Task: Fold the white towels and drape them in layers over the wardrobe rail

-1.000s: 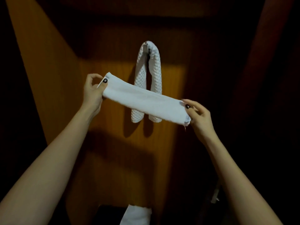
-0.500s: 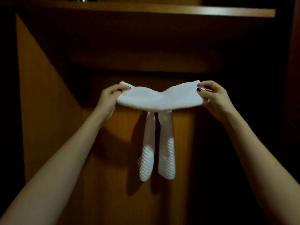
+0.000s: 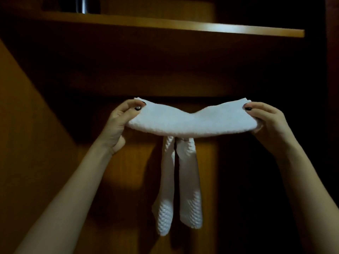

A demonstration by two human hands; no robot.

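On my feed the folded white towel [image 3: 192,123] is stretched level between both hands, in front of the wardrobe's back panel [image 3: 128,171]. My left hand [image 3: 119,125] pinches its left end, thumb and fingertips closed on the cloth with the dark nails showing. My right hand [image 3: 266,123] grips the right end the same way, thumb on the near face and the other fingers curled beneath it. The towel's lower folded edge runs in one shallow curve from hand to hand. Its upper edge dips at the middle and rises to a corner at each end.

Directly under that middle hangs the waffle-weave towel [image 3: 183,180], its two tails side by side with a thin dark slit between them. The left tail ends lower than the right. Their tops vanish behind the held towel, and so does the wardrobe rail, so I cannot tell whether the held towel touches either.

Overhead, the lit front edge of the shelf [image 3: 183,27] runs well above the towel, with a broad band of shadow between them. A metal cylinder [image 3: 83,5] stands on that shelf at the upper left. The left side panel [image 3: 27,125] slants in near my left forearm. To the right of my right hand everything is black, and I cannot tell where the wall lies.
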